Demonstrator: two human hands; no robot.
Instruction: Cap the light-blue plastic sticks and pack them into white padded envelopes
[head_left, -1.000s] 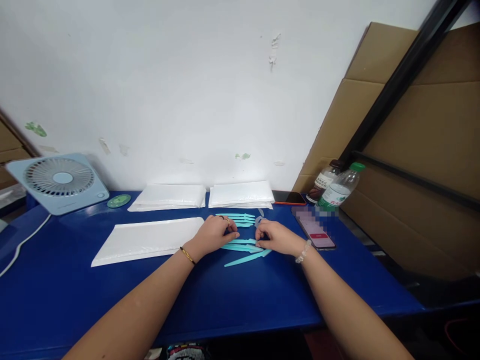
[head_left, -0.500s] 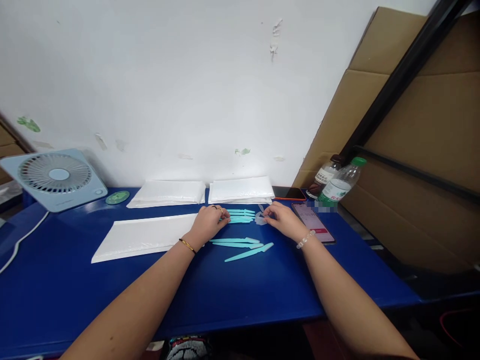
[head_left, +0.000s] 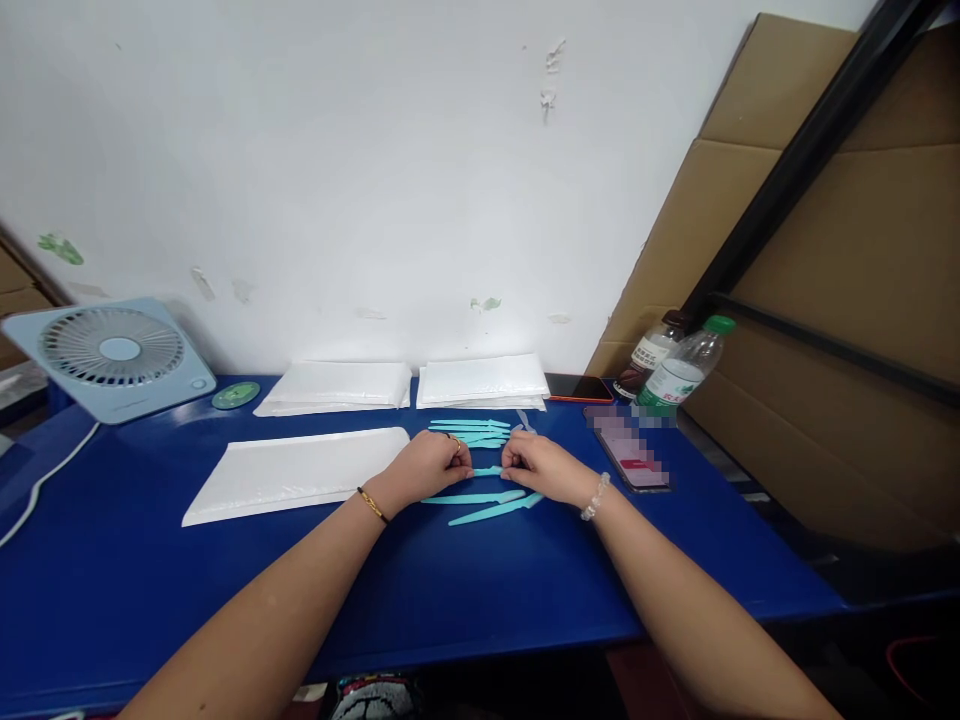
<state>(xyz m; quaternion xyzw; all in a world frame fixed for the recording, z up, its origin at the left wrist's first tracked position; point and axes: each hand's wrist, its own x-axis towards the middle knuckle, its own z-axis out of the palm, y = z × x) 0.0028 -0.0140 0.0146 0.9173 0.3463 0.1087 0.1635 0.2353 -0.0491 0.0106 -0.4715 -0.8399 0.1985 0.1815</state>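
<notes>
A slim turquoise eyebrow razor (head_left: 486, 472) lies crosswise between my two hands at the middle of the desk. My left hand (head_left: 429, 464) pinches its handle between thumb and fingers. At the blade end, my right hand (head_left: 546, 468) has thumb and fingers closed on it; whether a cap is in those fingers is hidden. Behind my hands is a group of similar razors (head_left: 466, 424), side by side. Small clear plastic pieces (head_left: 524, 421) show past my right knuckles. Nearer to me lie two more razors, one straight (head_left: 466, 498) and one slanted (head_left: 487, 514).
White padded envelopes lie flat at the left (head_left: 285, 468) and in two stacks (head_left: 337, 383) (head_left: 484, 376) along the wall. A blue fan (head_left: 120, 350) stands far left. Phones (head_left: 634, 450) (head_left: 581, 387) and two bottles (head_left: 679, 370) (head_left: 649, 352) occupy the right side.
Both hands have come nearer to me and closer together, from the razor group and clear pieces. One of the front razors is now held between them.
</notes>
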